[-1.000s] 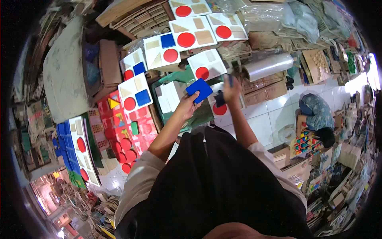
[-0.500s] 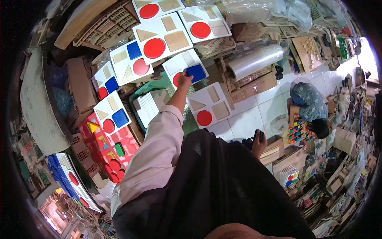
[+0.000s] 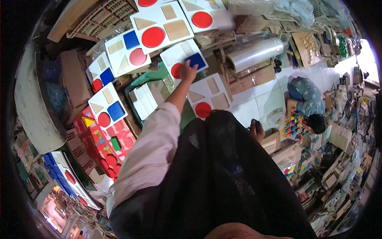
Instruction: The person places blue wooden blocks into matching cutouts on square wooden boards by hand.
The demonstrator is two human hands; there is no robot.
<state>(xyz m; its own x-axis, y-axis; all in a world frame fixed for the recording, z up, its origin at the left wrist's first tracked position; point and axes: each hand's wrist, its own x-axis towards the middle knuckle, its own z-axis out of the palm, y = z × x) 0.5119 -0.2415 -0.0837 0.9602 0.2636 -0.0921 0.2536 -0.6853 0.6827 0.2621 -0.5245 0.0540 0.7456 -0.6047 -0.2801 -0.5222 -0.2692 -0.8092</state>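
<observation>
My left hand (image 3: 188, 72) reaches forward with its fingers on the near left corner of a blue square piece (image 3: 196, 60). The square lies over a white wooden puzzle board (image 3: 169, 58) that also has a red disc (image 3: 176, 71), partly behind my hand. Closer to my legs is another white board (image 3: 213, 75) with a red disc (image 3: 203, 109) and bare recesses. Beside my right knee, the fingers of my right hand (image 3: 260, 134) are curled round a small black object (image 3: 255, 125), its kind unclear.
More white boards (image 3: 159, 20) with red and blue pieces stand ahead and left. Red discs (image 3: 111, 160) lie on a red patterned surface (image 3: 126, 139). A green crate (image 3: 128, 99) holds stacked white boards. Right are a plastic roll (image 3: 254, 55) and a crouching person (image 3: 305, 95) by coloured blocks (image 3: 296, 126).
My left hand and the blue square have shifted slightly forward on the board, and the fingers are more spread over its corner. The right hand keeps the black object. The view has tilted a little.
</observation>
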